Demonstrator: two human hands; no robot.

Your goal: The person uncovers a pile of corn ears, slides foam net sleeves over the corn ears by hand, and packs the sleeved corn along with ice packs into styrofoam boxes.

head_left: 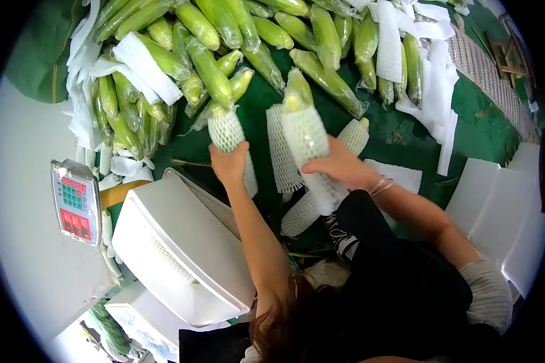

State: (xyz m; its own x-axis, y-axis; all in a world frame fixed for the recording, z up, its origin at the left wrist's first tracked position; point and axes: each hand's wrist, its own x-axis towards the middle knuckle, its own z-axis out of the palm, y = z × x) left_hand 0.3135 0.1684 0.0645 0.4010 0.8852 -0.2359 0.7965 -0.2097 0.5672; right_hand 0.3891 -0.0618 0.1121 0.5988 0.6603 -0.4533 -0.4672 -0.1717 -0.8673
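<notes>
My left hand (229,164) is wrapped round a corn cob in a white foam net (226,130), its top end near the pile of film-wrapped green corn (212,72). In my right hand (339,166) is another netted corn cob (306,136), tilted and slightly blurred. Between the two hands, an upright foam net (281,148) lies on the green table (387,136). A further netted cob (353,137) rests behind my right hand, and another foam net (301,216) lies below the held cob.
A scale display (77,202) stands at the left, beside a white foam box (181,248). White foam sheets (439,91) hang at the upper right. White boxes (484,193) stand at the right edge. One more flat net (395,175) lies right of my right hand.
</notes>
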